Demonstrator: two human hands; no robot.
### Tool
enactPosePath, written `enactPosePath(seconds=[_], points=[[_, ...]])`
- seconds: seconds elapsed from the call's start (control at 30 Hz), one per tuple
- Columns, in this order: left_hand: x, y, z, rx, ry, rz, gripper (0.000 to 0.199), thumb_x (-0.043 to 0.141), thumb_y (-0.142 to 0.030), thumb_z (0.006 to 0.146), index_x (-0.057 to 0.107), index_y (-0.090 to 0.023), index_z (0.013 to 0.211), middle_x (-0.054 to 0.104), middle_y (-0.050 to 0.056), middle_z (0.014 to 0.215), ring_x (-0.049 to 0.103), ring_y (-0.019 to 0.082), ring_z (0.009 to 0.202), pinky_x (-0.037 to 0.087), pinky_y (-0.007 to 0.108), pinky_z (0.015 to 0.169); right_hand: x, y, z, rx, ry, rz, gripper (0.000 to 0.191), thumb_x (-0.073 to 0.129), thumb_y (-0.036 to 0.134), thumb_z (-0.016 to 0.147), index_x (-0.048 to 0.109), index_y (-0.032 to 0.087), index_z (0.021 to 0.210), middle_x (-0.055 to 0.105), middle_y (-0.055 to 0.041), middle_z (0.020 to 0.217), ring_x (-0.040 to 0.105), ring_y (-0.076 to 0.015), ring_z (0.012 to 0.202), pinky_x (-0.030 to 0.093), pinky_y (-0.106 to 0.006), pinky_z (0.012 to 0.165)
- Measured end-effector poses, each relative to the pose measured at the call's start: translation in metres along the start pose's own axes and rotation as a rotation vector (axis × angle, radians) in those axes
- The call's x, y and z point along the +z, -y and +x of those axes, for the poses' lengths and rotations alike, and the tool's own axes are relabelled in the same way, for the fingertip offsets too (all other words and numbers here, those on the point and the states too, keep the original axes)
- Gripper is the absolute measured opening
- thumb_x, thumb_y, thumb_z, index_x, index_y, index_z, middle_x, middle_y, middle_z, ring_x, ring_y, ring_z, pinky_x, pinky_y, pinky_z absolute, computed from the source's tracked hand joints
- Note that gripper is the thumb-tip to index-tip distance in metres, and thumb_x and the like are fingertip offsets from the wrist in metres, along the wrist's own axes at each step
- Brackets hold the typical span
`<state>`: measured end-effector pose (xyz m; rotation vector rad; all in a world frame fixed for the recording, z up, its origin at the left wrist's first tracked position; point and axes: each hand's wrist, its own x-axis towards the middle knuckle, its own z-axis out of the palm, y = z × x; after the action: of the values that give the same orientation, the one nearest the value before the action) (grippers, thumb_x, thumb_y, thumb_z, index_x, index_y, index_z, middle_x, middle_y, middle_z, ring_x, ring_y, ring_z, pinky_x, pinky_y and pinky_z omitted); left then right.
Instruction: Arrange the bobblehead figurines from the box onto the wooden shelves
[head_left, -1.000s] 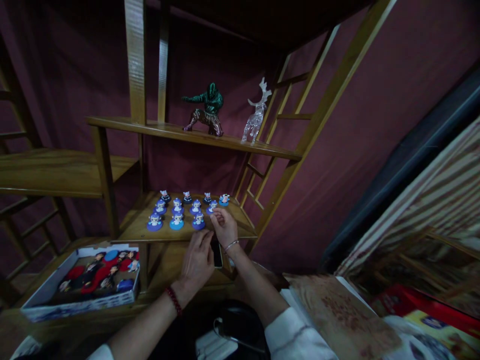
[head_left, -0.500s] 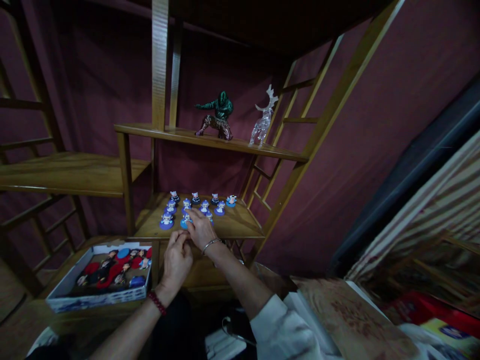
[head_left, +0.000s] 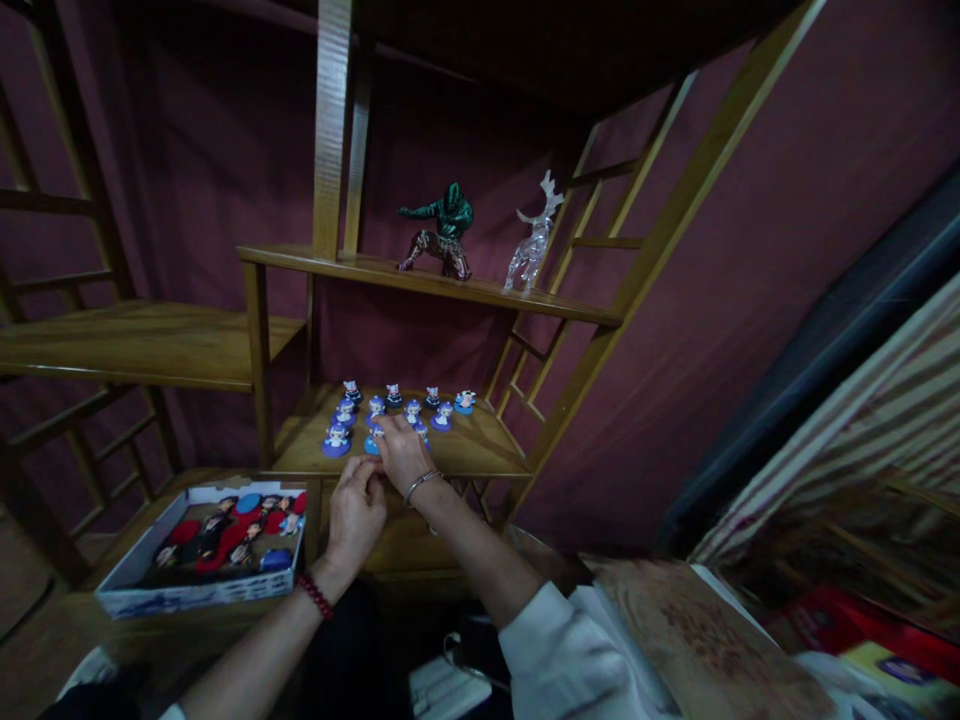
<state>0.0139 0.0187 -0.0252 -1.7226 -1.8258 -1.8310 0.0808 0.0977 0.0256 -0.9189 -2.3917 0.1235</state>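
At the far left, a bare wooden shelf [head_left: 127, 340] juts out, and below it a white open box [head_left: 199, 598] holds dark-haired figures [head_left: 208, 540] jumbled among red pieces, with a round blue disc [head_left: 248, 503] and a blue piece near its right-hand corner; its contents look as they did a second ago, though everything sits farther right in the view. Next comes the left hand [head_left: 357, 512], a red beaded bracelet [head_left: 314, 595] at its wrist, raised at the front edge of the lower shelf [head_left: 480, 452] with fingers curled and tips drawn together; whether it has hold of anything cannot be told. On that shelf the small figurines [head_left: 337, 438] stand upright in three rows: four at the back, four with purple bases in the middle and three in front. The right hand [head_left: 405, 455], wearing a silver bracelet [head_left: 422, 486], is bent over the middle front one, partly hiding it and the one to its right; its fingers are half closed, but a grip cannot be made out. One second ago this hand was at the right end of the middle row; half a second ago it was already here. Above, a green crouching statue [head_left: 448, 220] and a clear deer [head_left: 532, 245] stand unmoved on the upper shelf [head_left: 360, 265]. Farther right lie a brown patterned board [head_left: 675, 630] and striped cloth [head_left: 847, 430].
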Motion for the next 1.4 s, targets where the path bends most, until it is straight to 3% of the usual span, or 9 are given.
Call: enactPosePath(seconds=[0.3, 0.53, 0.8, 1.1, 1.4], points=[[0.007, -0.012, 0.005, 0.035, -0.004, -0.052, 0.026, 0.038, -0.002, 0.073, 0.057, -0.017, 0.08, 0.057, 0.004, 0.085, 0.056, 0.014, 0.08, 0.047, 0.026, 0.074, -0.026, -0.003, -0.01, -0.02, -0.071, -0.001, 0.028, 0.044, 0.016, 0.086, 0.054, 0.019, 0.112, 0.055, -0.0077, 0.102, 0.055, -0.0161, 0.092, 0.047, -0.028, 0.082], [0.02, -0.025, 0.008, 0.061, 0.035, -0.031, 0.028, 0.038, -0.001, 0.073, 0.058, -0.018, 0.083, 0.057, 0.005, 0.092, 0.055, 0.015, 0.088, 0.047, 0.029, 0.082, -0.046, -0.022, -0.016, -0.058, -0.148, -0.061, 0.03, 0.041, 0.017, 0.086, 0.055, 0.02, 0.112, 0.057, -0.0074, 0.102, 0.055, -0.0167, 0.092, 0.049, -0.029, 0.081], [0.036, -0.023, 0.015, 0.094, -0.077, 0.08, 0.025, 0.042, -0.006, 0.076, 0.051, -0.016, 0.097, 0.056, 0.009, 0.095, 0.053, 0.021, 0.094, 0.045, 0.039, 0.087, -0.073, -0.055, -0.023, 0.098, -0.194, -0.083, 0.036, 0.044, 0.018, 0.084, 0.051, 0.016, 0.119, 0.058, -0.0101, 0.104, 0.056, -0.0186, 0.091, 0.046, -0.03, 0.081], [0.057, -0.01, 0.021, 0.095, -0.013, 0.197, 0.043, 0.045, -0.009, 0.075, 0.043, -0.01, 0.118, 0.057, 0.015, 0.109, 0.052, 0.024, 0.104, 0.043, 0.042, 0.091, -0.069, -0.084, -0.034, 0.3, -0.033, -0.164, 0.044, 0.049, 0.016, 0.08, 0.046, 0.018, 0.124, 0.061, -0.0098, 0.107, 0.06, -0.0198, 0.09, 0.043, -0.028, 0.079], [0.064, -0.007, 0.033, 0.065, 0.04, 0.276, 0.046, 0.05, -0.016, 0.077, 0.042, -0.008, 0.122, 0.058, 0.017, 0.115, 0.052, 0.026, 0.109, 0.043, 0.041, 0.092, -0.059, -0.097, -0.039, 0.321, -0.068, -0.128, 0.048, 0.049, 0.015, 0.08, 0.043, 0.019, 0.127, 0.06, -0.0104, 0.108, 0.06, -0.0204, 0.088, 0.044, -0.03, 0.077]])
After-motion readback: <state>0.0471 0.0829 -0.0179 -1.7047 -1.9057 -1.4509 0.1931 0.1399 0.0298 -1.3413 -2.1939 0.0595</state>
